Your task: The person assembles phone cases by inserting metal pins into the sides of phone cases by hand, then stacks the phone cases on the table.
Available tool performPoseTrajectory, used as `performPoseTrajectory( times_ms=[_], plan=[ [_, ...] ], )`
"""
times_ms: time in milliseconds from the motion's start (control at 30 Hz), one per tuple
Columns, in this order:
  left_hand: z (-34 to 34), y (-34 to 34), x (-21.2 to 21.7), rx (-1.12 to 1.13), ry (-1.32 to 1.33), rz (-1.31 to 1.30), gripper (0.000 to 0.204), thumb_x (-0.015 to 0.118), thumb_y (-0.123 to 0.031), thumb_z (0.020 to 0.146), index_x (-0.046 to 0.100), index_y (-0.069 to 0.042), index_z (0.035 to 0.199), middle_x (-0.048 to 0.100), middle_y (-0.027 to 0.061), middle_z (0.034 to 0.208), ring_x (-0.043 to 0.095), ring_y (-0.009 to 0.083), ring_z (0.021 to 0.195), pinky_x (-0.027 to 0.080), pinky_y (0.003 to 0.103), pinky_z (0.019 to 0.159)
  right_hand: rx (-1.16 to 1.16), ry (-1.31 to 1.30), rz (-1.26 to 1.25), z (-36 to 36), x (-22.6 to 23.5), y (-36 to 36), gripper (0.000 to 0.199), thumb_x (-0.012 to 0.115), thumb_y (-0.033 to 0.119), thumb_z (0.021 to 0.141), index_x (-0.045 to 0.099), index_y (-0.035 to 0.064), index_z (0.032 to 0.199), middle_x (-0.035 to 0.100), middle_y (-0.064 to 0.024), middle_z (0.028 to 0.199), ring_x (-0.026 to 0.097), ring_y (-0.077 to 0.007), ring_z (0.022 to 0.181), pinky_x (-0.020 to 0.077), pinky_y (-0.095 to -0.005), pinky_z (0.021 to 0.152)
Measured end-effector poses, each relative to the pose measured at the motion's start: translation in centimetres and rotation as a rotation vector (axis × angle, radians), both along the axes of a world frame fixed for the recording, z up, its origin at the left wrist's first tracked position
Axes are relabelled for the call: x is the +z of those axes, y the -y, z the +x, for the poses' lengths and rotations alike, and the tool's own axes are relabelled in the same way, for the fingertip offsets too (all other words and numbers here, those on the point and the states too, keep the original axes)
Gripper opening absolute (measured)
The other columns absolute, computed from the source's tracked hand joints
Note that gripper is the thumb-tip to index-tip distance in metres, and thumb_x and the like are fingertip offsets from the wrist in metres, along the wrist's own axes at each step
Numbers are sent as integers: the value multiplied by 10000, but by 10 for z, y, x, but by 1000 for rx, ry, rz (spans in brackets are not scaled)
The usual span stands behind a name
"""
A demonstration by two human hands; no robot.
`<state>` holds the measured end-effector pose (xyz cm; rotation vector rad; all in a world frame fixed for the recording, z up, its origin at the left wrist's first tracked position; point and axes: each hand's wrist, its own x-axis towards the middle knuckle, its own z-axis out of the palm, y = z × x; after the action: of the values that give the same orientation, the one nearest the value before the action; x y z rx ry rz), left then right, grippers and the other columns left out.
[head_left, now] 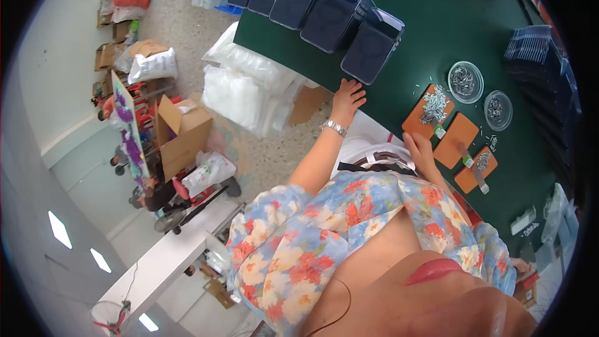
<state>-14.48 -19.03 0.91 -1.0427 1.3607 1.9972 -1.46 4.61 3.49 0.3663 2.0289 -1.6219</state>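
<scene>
My left hand [350, 96] is open, its fingers spread at the table's edge just below a clear dark-looking plastic box [368, 50]. It holds nothing. My right hand [421, 151] rests at the edge beside an orange tray [412, 120], fingers reaching forward and holding nothing I can see. Small silver metal pieces [435, 101] are heaped on that tray, with a green-labelled flat piece [439, 131] at its near end. Two more orange trays, a middle one [455, 138] and a right one [469, 178], lie alongside; the right one carries metal pieces too.
Further plastic boxes [293, 1] line the far left of the green table [430, 0]. Two round clear tubs, one larger [481, 86] and one smaller [510, 118], hold small metal parts. Blue-tinted stacked plastic [530, 47] stands right. White plastic bags [243, 97] lie below the left edge.
</scene>
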Motion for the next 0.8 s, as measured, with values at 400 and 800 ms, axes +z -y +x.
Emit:
performPoseTrajectory(
  times_ms=[400, 800],
  plan=[
    [-32, -8, -1, 9, 165, 211, 355, 402, -336, 988, 439, -112, 1260, 507, 142, 1252, 555, 347, 1082, 457, 491, 949, -702, -174, -254, -169, -16, 29, 480, 359, 358, 1021, 472, 2, 1323, 528, -142, 1294, 511, -237, 1193, 441, -381, 960],
    [-74, 56, 0, -222, 202, 256, 565, 388, -362, 999, 317, 45, 1384, 375, 206, 1411, 458, 385, 1225, 396, 485, 1029, -1185, 137, -519, -216, -40, 49, 749, 372, 683, 901, 501, 70, 1311, 528, -102, 1291, 532, -221, 1150, 416, -352, 997]
  ],
)
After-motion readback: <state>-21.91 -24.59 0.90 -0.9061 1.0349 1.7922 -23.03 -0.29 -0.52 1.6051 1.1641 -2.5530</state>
